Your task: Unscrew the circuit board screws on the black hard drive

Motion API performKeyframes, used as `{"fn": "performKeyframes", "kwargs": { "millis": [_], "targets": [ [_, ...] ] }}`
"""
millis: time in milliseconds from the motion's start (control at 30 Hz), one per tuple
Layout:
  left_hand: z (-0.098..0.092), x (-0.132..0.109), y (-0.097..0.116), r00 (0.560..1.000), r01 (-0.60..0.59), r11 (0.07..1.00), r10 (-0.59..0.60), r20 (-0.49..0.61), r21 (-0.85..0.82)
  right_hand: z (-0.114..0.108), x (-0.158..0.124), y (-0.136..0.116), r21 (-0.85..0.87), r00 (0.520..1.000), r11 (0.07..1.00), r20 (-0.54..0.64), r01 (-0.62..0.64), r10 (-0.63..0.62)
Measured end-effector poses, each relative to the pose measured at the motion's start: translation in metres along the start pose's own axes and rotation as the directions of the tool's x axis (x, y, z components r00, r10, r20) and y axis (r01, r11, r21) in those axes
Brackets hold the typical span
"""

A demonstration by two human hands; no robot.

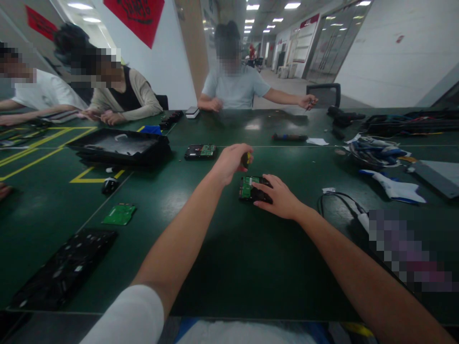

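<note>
A black hard drive (pixel 250 189) with a green circuit board on top lies on the dark green table (pixel 229 258) in front of me. My right hand (pixel 278 196) rests on its right side, fingers curled over it, holding it down. My left hand (pixel 231 162) hovers just above the drive's far edge, closed around the dark, yellow-marked handle of a screwdriver (pixel 246 159) that points down toward the drive.
A second hard drive (pixel 200 151) lies farther back, a loose green board (pixel 119 214) and a black perforated panel (pixel 64 267) at left, a black tray (pixel 120 145) behind them. Cables (pixel 340 203) and white gloves (pixel 394 187) sit right. Three people sit across the table.
</note>
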State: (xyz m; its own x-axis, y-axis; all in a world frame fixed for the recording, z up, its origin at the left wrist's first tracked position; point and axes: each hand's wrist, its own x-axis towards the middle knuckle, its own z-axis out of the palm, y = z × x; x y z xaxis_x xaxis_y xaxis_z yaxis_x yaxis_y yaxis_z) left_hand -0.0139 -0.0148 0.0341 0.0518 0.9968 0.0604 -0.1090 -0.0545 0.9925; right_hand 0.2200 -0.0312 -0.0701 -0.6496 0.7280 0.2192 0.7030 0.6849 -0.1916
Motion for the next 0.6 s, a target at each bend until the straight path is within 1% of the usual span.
{"fn": "performKeyframes", "kwargs": {
  "millis": [100, 167, 233, 333, 400, 533, 600],
  "targets": [
    [0.0034, -0.0032, 0.0008, 0.999, 0.049, 0.995, -0.047, 0.020, -0.092, 0.0006, 0.0000, 0.0004, 0.004, 1.000, 1.000, -0.001, -0.003, 0.003],
    [0.0041, -0.0038, 0.0009, 0.998, 0.056, 0.991, -0.054, 0.026, -0.122, 0.0006, -0.0001, 0.0005, 0.005, 1.000, 1.000, -0.003, -0.002, 0.002],
    [0.0030, -0.0031, 0.0008, 1.000, 0.024, 0.996, -0.022, 0.022, -0.087, 0.0001, -0.0003, 0.0003, 0.006, 1.000, 1.000, -0.004, 0.003, -0.003],
    [0.0002, -0.0015, 0.0011, 0.998, -0.050, 0.998, 0.051, -0.023, 0.035, -0.0005, -0.0004, -0.0001, 0.009, 1.000, 1.000, 0.000, 0.006, -0.006],
    [-0.0007, -0.0015, 0.0020, 0.998, -0.056, 0.997, 0.058, -0.035, 0.055, -0.0002, -0.0004, 0.0001, 0.010, 1.000, 1.000, 0.002, 0.005, -0.005],
    [0.0007, -0.0034, 0.0030, 0.998, 0.060, 0.995, -0.057, 0.038, -0.078, 0.0019, -0.0004, 0.0014, 0.010, 1.000, 1.000, -0.019, 0.011, -0.011],
    [0.0013, -0.0036, 0.0026, 0.993, 0.108, 0.984, -0.102, 0.051, -0.138, 0.0024, -0.0005, 0.0017, 0.010, 0.999, 1.000, -0.030, 0.018, -0.018]
  ]
}}
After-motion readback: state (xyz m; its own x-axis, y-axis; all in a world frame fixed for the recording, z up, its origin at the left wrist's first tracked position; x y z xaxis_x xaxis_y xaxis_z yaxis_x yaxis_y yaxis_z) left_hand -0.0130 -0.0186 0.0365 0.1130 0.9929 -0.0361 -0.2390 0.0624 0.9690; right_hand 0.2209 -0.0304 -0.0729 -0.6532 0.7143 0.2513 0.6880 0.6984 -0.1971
